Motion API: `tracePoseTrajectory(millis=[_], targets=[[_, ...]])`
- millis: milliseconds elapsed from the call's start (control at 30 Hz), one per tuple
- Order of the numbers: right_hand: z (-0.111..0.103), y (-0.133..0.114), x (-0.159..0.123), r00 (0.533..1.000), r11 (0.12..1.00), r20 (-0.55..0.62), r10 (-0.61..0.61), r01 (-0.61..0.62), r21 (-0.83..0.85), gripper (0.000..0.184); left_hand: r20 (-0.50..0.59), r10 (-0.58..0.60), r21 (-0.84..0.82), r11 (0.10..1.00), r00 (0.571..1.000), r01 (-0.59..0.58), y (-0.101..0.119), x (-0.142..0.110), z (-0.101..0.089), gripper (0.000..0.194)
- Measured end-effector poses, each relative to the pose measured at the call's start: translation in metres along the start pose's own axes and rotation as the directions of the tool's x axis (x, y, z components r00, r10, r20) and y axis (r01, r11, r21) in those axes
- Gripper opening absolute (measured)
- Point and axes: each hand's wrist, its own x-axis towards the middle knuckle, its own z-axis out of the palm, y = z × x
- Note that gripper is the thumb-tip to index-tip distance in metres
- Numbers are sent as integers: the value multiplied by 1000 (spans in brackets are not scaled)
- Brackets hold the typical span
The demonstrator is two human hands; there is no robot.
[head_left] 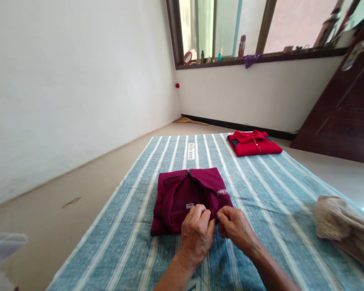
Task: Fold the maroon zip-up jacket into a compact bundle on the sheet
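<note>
A folded maroon garment (182, 194) with a zip lies on a blue-and-white striped cloth (269, 194) spread on the floor. My left hand (196, 233) is closed, pinching the garment's near edge by a small grey tag. My right hand (235, 227) is closed too, its fingertips gripping the same near edge just to the right. Both hands sit side by side, almost touching.
A folded red garment (253, 142) lies at the cloth's far right corner. A beige knitted piece (342, 222) rests at the right edge. A dark wooden door (346, 101) stands right. The window sill (261, 58) holds bottles. Bare floor lies left.
</note>
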Motion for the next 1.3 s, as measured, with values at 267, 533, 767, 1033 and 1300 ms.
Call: tracePoseTrajectory(millis=[267,533,767,1033,1300], targets=[[1,7,-9,996,981,-1,89,-88,173,23,-31,3,-22,1000,1000,-4,1,-1,1,10],[5,2,0,989,997,-123,-81,82,2,25,-57,-42,-58,998,998,39,2,0,2,15],[6,2,0,985,995,-142,-99,97,-23,23,12,-205,-254,946,979,202,7,2,-2,16],[7,4,-1,986,996,-150,-78,84,34,23,197,-437,-326,815,878,478,10,19,-4,11],[10,12,0,986,994,-147,-75,86,69,23,190,-475,-410,756,859,509,9,22,1,11]])
